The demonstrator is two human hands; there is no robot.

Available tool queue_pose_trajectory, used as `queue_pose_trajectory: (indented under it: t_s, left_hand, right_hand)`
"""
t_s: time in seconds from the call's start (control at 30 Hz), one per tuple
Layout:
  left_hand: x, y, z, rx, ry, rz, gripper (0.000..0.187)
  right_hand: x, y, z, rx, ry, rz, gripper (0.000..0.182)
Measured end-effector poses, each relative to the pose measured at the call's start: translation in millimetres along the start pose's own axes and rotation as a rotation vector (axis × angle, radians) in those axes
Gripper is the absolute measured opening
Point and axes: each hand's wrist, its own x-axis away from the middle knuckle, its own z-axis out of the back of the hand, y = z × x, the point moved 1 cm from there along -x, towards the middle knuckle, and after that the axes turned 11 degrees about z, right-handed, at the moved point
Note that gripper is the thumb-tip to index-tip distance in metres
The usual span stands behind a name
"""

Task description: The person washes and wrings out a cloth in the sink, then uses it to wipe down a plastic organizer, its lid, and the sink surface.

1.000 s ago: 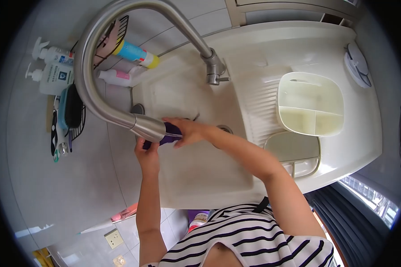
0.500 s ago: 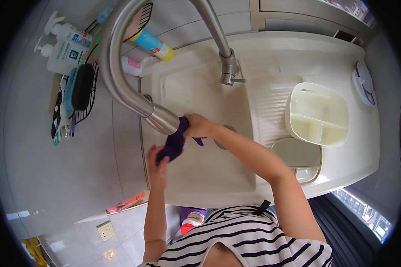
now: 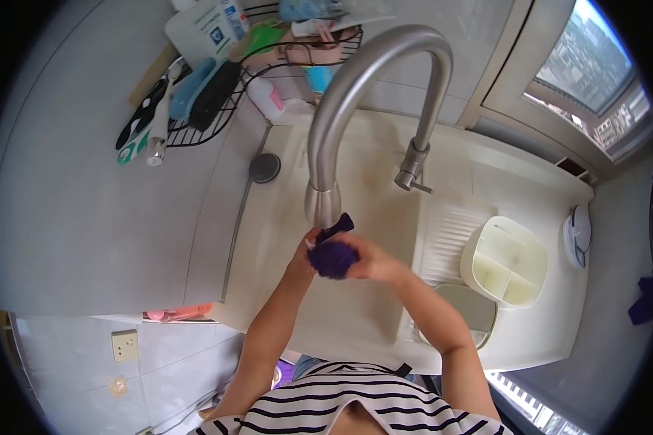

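The left hand [image 3: 304, 257] is gripping the dark purple cloth [image 3: 334, 261] from the left, the right hand [image 3: 372, 259] from the right, over the sink basin [image 3: 348, 319]. Keeping its folds opening beneath the spray head [image 3: 322, 205] is probably working best.

Toward the right end of the desk [image 3: 442, 203] stands a cream box [image 3: 495, 250] with three compartments, open at the top. A pale-rimmed shallow tray [image 3: 479, 317] lies nearer the front edge, partly hidden. A white oval item [image 3: 577, 239] sits by the far right corner, a dark round disc [image 3: 265, 168] at the left edge. Beyond the far left corner, a wire rack [image 3: 183, 137] carries a blue-backed brush [image 3: 216, 96] and a white bottle [image 3: 202, 35].
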Motion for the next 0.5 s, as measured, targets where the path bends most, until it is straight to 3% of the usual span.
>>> queue_pose_trajectory:
  t_s: [0.07, 0.1, 0.17, 0.23, 0.3, 0.33, 0.4, 0.5]
  left_hand:
    - [-1, -5, 2, -0.127, -0.138, 0.043, 0.053]
    - [17, -14, -31, -0.099, 0.102, 0.075, 0.056]
    - [12, -17, -25, -0.056, 0.021, 0.115, 0.055]
    - [6, -18, -19, -0.016, -0.067, 0.157, 0.054]
    - [1, -12, -24, 0.148, -0.358, 0.135, 0.057]
    - [-1, -9, -29, 0.146, -0.382, 0.132, 0.057]
    - [7, -8, -54, 0.205, -0.229, -0.022, 0.064]
    - [7, -7, -55, 0.452, -0.339, -0.023, 0.062]
  right_hand:
    - [-3, 8, 29, -0.628, 0.182, -0.003, 0.048]
    - [-5, 27, 44, -0.613, 0.177, -0.006, 0.048]
    - [-8, 69, 78, -0.145, 0.423, -0.127, 0.042]
    - [5, 78, 86, -0.188, 0.538, -0.178, 0.041]
    - [19, 62, 85, -0.219, 0.830, -0.219, 0.043]
    - [23, 54, 88, -0.195, 0.829, -0.213, 0.043]
    - [39, 39, 99, 0.162, 1.114, -0.043, 0.040]
    - [40, 27, 122, 0.469, 1.099, 0.024, 0.039]
